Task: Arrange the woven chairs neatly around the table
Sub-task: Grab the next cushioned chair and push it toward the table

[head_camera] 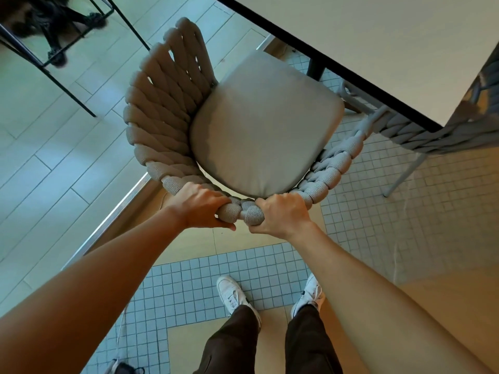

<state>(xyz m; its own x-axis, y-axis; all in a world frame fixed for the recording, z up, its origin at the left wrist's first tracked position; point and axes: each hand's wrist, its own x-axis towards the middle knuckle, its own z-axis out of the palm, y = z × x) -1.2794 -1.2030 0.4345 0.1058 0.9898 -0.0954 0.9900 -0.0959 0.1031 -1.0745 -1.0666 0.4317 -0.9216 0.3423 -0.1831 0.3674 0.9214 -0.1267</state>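
Note:
A woven chair (159, 114) with thick grey rope weave and a beige seat cushion (264, 125) stands directly below me, its front pointing toward the pale table (378, 36) at the upper right. The cushion's far corner lies just under the table's dark edge. My left hand (202, 205) and my right hand (280, 213) both grip the top of the chair's woven back rim, side by side. A second woven chair (437, 130) sits partly tucked under the table at the right.
A black thin metal frame (67, 49) stands at the upper left with a dark furry animal (51, 20) behind it. A metal floor threshold (113, 211) runs diagonally between plank flooring and small-tile floor. My feet in white shoes (232, 292) stand behind the chair.

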